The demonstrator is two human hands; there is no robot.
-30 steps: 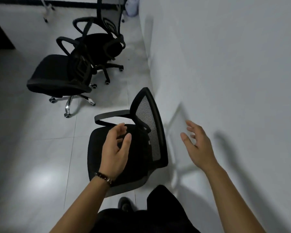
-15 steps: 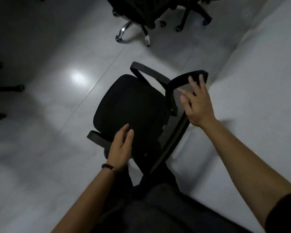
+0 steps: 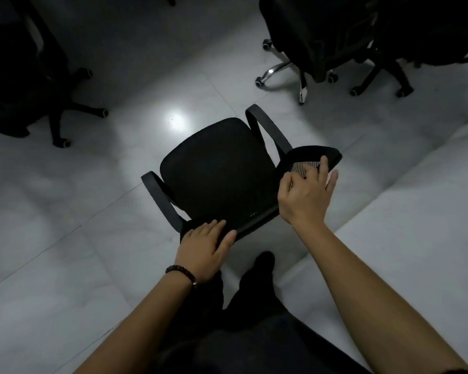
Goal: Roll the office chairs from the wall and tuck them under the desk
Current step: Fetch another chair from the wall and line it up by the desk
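Backrest [image 3: 265, 217] under both hands' fingers [image 3: 323, 164]

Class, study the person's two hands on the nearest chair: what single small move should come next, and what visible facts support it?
Probably close both hands and push forward. The left hand and right hand already rest on the backrest of the nearest chair, fingers draped, not clenched, and bare floor lies ahead.

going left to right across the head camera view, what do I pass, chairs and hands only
dark chair at the left edge → left hand on the backrest of the nearest chair → right hand on that backrest → chrome-base chair → black-base chair at the far right
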